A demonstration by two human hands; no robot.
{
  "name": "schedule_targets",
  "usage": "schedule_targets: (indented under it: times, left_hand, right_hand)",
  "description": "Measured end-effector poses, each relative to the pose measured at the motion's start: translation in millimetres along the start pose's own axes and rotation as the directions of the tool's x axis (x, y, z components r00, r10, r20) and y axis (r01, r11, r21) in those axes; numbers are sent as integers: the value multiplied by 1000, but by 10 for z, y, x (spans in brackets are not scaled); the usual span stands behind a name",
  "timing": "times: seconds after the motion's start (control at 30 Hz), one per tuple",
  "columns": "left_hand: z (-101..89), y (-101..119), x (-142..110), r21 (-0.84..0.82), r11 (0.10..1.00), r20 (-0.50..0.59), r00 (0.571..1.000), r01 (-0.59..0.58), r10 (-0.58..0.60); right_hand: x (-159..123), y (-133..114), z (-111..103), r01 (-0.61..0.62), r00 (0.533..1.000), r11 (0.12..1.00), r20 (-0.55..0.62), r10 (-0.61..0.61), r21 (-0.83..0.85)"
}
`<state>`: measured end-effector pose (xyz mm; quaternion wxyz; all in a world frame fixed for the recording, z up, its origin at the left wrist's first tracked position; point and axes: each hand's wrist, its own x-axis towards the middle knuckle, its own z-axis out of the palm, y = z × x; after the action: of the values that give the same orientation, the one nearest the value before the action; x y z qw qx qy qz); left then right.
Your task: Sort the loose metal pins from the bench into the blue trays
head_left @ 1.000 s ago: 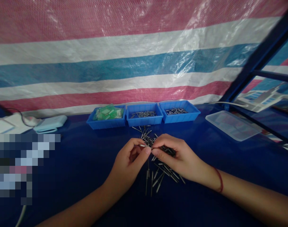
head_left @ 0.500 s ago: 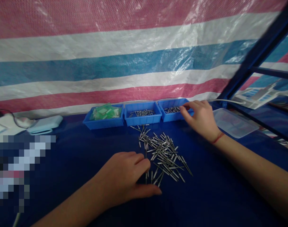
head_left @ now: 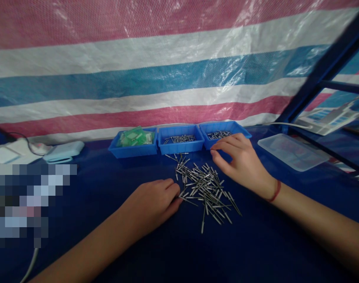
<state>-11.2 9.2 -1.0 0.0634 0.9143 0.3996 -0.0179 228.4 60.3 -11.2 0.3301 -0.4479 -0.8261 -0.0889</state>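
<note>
1. Left hand [head_left: 157, 202] at the left edge of the rivets [head_left: 207, 186], piled loose on the bench [head_left: 226, 251]! Its fingers curl in tight; whether they grip 1, I cannot tell.
2. Right hand [head_left: 240, 163] up by the near side of the right tray [head_left: 222, 126], thumb and forefinger nearly meeting, nothing visible between them.
3. Judging by this, sorting through single rivets is in hand; the next move seems to call for a fine pinch on 1 shank.
</note>
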Motion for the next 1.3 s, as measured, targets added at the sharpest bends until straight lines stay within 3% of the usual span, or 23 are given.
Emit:
schedule_targets:
  times: [0.2, 0.4, 0.47, 0.57, 0.63, 0.73, 0.93, 1.17, 1.3]
  left_hand:
    - [-2, -32, -4, -119, 990, -9, 997, 76, -78]
    - [-85, 13, -4, -428, 891, -169, 955, 151, -244]
    - [-111, 60, -2, -567, 804, -152, 936, 181, -318]
    - [-119, 130, -2, -725, 660, -86, 926, 195, -368]
    - [-108, 161, -2, -782, 591, -49, 928, 195, -371]
    - [-80, 178, 1, -820, 537, -11, 932, 198, -362]
    - [-45, 184, 20, -823, 532, 4, 938, 200, -345]
    - [-23, 204, 58, -833, 536, -60, 941, 135, -332]
    - [3, 190, 56, -830, 536, -75, 922, 153, -379]
  right_hand:
    - [-52, -172, 6, 70, 995, 995, 72, -75, 65]
    - [-84, -328, 4, 18, 977, 963, 198, -73, 267]
    - [-91, -395, -3, -62, 976, 898, 213, -36, 435]
    - [-98, -493, -27, -227, 962, 712, 265, 60, 664]
    - [-99, -540, -44, -305, 946, 600, 309, 101, 739]
    - [-100, -570, -54, -339, 939, 522, 312, 143, 783]
    - [-122, -560, -38, -326, 945, 509, 275, 174, 797]
    - [-129, -580, -38, -274, 962, 536, 231, 147, 798]
    - [-129, -591, -34, -269, 963, 535, 212, 167, 801]
